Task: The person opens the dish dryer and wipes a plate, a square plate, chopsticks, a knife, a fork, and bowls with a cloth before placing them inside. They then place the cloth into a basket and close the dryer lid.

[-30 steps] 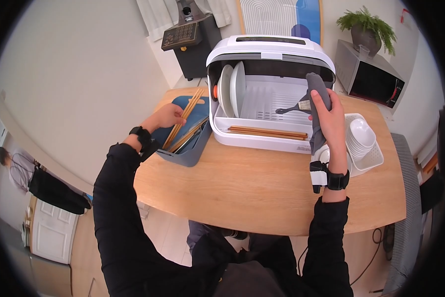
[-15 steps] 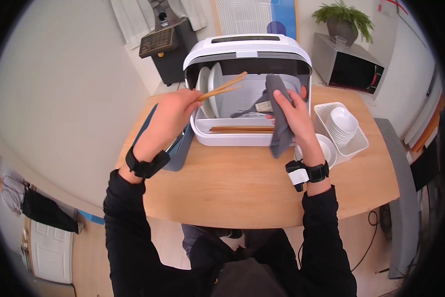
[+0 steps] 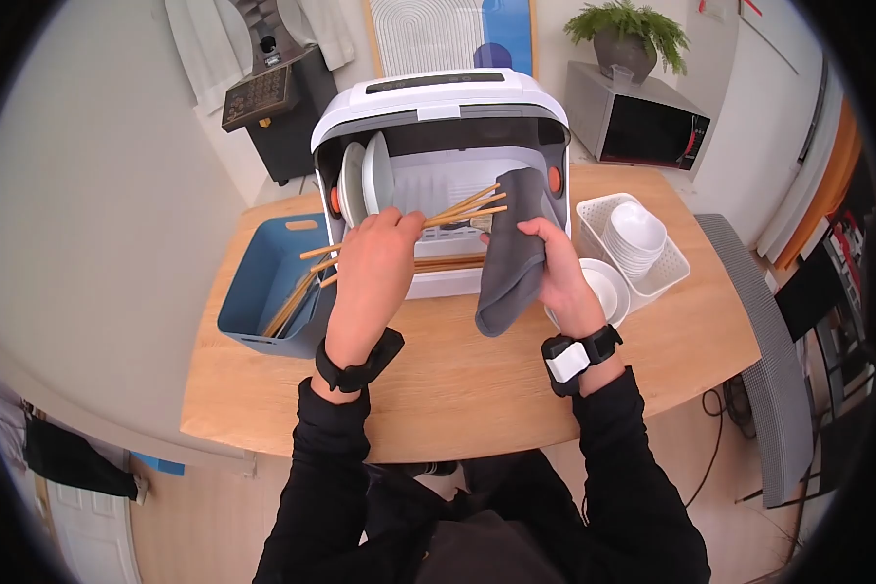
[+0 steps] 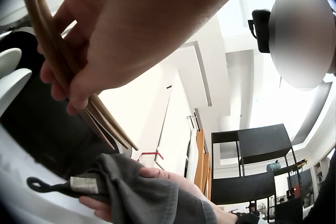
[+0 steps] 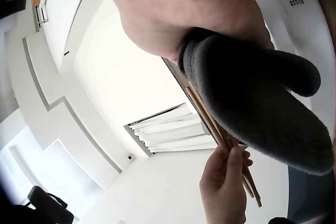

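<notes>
The left hand point(image 3: 377, 273) pinches several wooden chopsticks point(image 3: 465, 210) held roughly level in front of the white dish cabinet point(image 3: 438, 284). Their tips reach the grey cloth point(image 3: 516, 255), which the right hand point(image 3: 560, 273) grips to the right. In the left wrist view, thumb and fingers close round the chopsticks point(image 4: 48, 35) above the cloth point(image 4: 142, 192). From the right wrist view, the cloth point(image 5: 252, 92) hangs folded from the right hand, with the left hand point(image 5: 224, 182) behind it. More chopsticks point(image 3: 447, 263) lie along the cabinet's front tray; plates point(image 3: 377, 175) stand inside at its left.
A blue bin point(image 3: 253, 282) with chopsticks and other utensils stands at the left. At the right are a white basket point(image 3: 664, 280) of stacked bowls and more white dishes point(image 3: 605, 290) beside it. Behind stand a microwave point(image 3: 642, 127) and a potted plant point(image 3: 621, 54).
The left hand has lifted chopsticks out of the blue bin and carried them right, up to the cloth. The right hand still holds the cloth, now lower, and the head view has shifted.
</notes>
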`<state>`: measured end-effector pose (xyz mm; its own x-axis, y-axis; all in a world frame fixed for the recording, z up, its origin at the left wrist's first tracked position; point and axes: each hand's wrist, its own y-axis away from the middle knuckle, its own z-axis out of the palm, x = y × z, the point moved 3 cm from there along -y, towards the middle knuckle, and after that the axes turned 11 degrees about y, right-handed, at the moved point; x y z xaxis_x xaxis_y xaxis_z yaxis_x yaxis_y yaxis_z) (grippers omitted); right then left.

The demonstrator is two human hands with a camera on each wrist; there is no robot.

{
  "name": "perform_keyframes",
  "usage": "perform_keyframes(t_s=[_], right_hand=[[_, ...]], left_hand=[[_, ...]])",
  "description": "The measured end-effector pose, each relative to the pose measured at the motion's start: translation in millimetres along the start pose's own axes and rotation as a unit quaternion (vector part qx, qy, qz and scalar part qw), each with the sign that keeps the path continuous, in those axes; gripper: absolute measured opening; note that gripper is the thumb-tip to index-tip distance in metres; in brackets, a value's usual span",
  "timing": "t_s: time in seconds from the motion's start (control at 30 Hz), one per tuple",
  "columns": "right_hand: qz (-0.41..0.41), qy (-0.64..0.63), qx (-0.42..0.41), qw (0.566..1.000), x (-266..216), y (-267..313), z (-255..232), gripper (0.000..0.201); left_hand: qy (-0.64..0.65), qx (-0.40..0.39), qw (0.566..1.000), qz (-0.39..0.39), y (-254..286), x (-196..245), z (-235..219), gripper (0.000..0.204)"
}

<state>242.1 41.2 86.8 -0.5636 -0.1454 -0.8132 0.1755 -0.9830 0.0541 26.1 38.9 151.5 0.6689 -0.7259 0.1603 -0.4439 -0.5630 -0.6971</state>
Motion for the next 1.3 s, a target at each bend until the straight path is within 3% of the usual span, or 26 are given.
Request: perform_keyframes(t_s=[0.2,0.3,0.37,0.57,0.67,0.77,0.9,0.97,1.2,1.3], right_hand=[[-0.003,0.005,0.01,1.0,6.4,0.2,-6.5,0.053],[-0.107,0.056,0.026,0.992,2.1,10.5,13.4,0.055],[-0.135,0.058,0.038,0.988,3.3,10.2,14.8,0.065],[-0.214,0.155,0.065,0.962,3.8,13.0,19.6,0.072],[-0.235,0.177,0.075,0.953,4.7,16.9,24.7,0.068],[-0.25,0.177,0.11,0.946,7.6,12.0,15.4,0.066],[-0.3,0.144,0.127,0.935,1.3,18.3,21.0,0.064],[-0.319,0.229,0.164,0.905,4.5,15.8,12.2,0.06],[-0.429,0.379,0.199,0.796,2.5,26.0,18.1,0.046],[-0.41,0.373,0.182,0.812,3.7,25.5,17.5,0.044]], left_hand=[[-0.016,-0.007,1.0,0.001,5.5,-1.1,-3.3,0.019],[-0.045,-0.009,0.999,0.001,6.7,2.7,-1.0,0.023],[-0.084,-0.002,0.996,0.006,5.4,7.9,1.8,0.026],[-0.138,0.039,0.983,0.116,1.5,22.1,8.3,0.023],[-0.132,0.034,0.984,0.113,-0.8,30.6,3.9,0.03],[-0.153,0.062,0.975,0.148,0.1,39.1,5.1,0.022],[-0.067,-0.016,0.995,0.068,6.3,30.6,17.2,0.021],[0.015,-0.078,0.997,0.003,8.4,22.4,21.6,0.023],[0.172,-0.148,0.973,-0.037,5.7,11.9,13.3,0.019],[0.174,-0.146,0.972,-0.053,3.0,15.1,4.0,0.021]])
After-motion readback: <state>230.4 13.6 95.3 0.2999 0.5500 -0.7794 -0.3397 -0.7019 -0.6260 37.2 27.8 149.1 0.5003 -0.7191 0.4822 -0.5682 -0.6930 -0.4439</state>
